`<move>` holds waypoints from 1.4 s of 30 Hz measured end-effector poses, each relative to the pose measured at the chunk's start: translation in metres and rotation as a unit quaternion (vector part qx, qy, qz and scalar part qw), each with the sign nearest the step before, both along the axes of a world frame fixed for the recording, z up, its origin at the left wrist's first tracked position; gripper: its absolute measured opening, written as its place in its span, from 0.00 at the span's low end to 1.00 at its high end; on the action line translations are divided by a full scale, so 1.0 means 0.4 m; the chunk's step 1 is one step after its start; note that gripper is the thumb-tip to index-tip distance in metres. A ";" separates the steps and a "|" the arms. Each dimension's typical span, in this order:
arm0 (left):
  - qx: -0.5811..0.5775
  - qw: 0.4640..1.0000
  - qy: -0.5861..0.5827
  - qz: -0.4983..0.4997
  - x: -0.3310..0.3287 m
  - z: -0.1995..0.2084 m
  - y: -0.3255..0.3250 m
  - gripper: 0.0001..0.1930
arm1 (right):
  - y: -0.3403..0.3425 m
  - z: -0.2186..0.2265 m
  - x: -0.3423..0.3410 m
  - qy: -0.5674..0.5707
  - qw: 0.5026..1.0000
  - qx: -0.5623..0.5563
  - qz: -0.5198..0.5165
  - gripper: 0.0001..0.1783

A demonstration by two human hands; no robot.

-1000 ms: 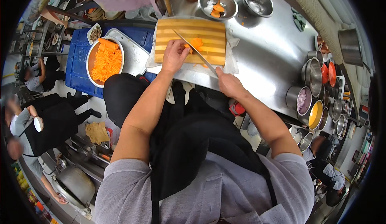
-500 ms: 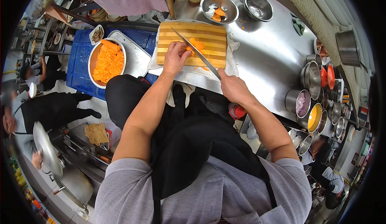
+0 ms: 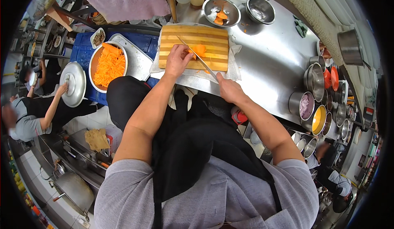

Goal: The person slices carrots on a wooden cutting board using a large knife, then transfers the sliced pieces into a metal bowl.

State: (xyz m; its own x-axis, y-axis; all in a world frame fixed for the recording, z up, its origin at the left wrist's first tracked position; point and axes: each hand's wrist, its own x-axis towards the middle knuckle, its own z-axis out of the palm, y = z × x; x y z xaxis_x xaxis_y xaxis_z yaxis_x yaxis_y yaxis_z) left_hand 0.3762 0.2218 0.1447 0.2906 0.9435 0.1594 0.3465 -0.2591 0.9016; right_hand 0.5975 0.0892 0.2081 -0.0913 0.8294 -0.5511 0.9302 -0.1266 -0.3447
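On a striped wooden cutting board [image 3: 215, 36] lie orange carrot slices [image 3: 200, 49]. My left hand [image 3: 177, 59], its fingers curled, presses the carrot down beside the blade; the piece under the fingertips is partly hidden. Gripped in my right hand [image 3: 230, 88] is a long kitchen knife [image 3: 206, 66], its blade slanting across the board against the slices, tip toward the far left. A few orange scraps lie near the board's front edge. Under the board a white cloth [image 3: 235, 60] is spread on the steel counter.
Left, a bowl [image 3: 91, 64] of shredded carrot [image 3: 110, 69] stands near a metal tray [image 3: 139, 58]. Beyond the board are two steel bowls [image 3: 260, 10], one with carrot pieces. Several pots [image 3: 292, 105] line the right. At far left a co-worker holds a large lid [image 3: 74, 91].
The knife and my right hand have shifted slightly left and nearer me. My left hand stays on the carrot. At far left the co-worker has carried the lid away from the big pot.
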 end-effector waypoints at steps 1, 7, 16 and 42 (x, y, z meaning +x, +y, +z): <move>-0.008 1.000 0.007 0.004 -0.002 -0.001 -0.002 0.11 | 0.004 0.004 0.002 0.009 1.000 -0.007 -0.014 0.22; -0.007 1.000 -0.021 0.012 -0.012 -0.017 -0.010 0.11 | 0.014 0.107 0.012 0.049 0.999 0.005 0.000 0.19; -0.007 1.000 -0.017 0.008 -0.006 -0.021 -0.007 0.11 | -0.013 0.139 -0.005 0.011 1.000 0.024 0.006 0.19; -0.020 0.999 -0.021 0.018 -0.010 -0.023 -0.016 0.12 | -0.009 0.095 -0.006 0.026 0.999 0.018 -0.001 0.20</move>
